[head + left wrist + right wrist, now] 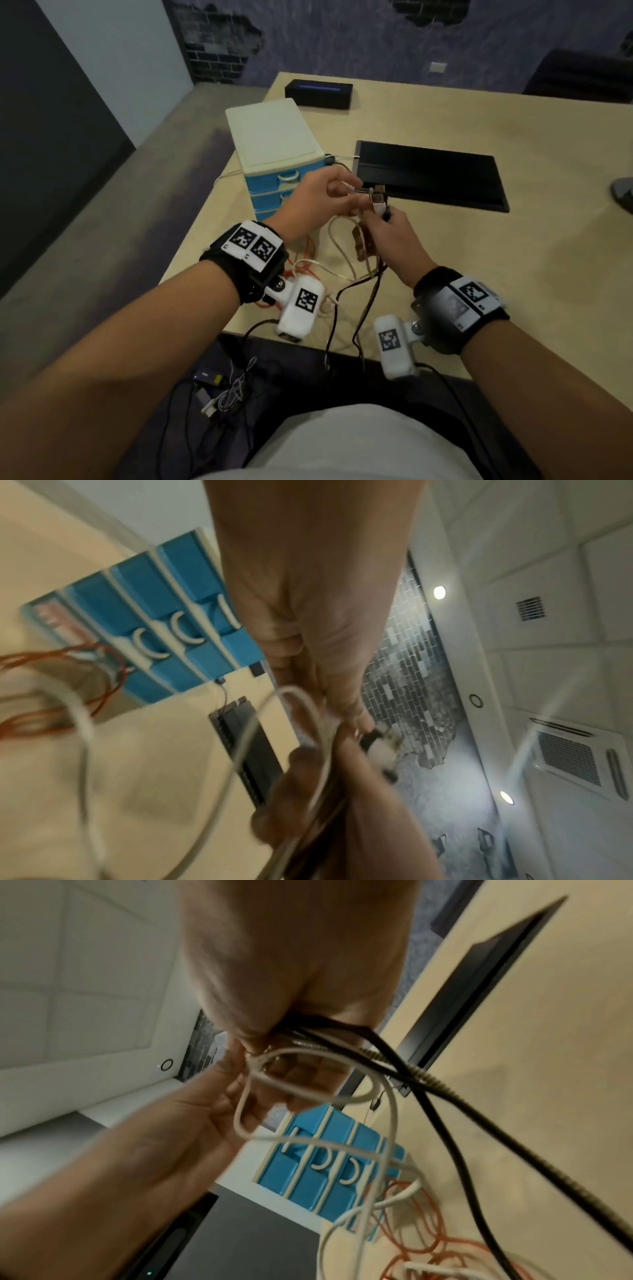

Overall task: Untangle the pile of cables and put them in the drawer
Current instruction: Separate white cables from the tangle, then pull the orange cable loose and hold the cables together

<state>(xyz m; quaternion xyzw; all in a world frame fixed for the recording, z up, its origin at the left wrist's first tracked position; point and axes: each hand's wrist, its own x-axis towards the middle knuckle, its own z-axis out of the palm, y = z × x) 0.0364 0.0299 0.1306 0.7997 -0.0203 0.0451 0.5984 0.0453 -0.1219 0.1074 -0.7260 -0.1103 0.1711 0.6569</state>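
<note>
A tangle of cables (pixel 346 260) in white, black and orange lies on the tan table in front of the blue drawer unit (pixel 274 161), whose drawers are closed. My right hand (pixel 383 226) grips a bundle of cable ends with plugs (pixel 376 202) raised above the table. My left hand (pixel 329 195) pinches a white cable end (pixel 356 193) right beside that bundle. In the right wrist view white cable loops (pixel 308 1093) and black cables (pixel 428 1104) hang from my fist. An orange cable (pixel 421 1240) lies coiled on the table.
A black flat panel (pixel 428 174) is set into the table right of the drawer unit. A black box (pixel 318 94) stands at the far edge. More cables and small devices (pixel 212 387) lie on the floor below the table's near edge.
</note>
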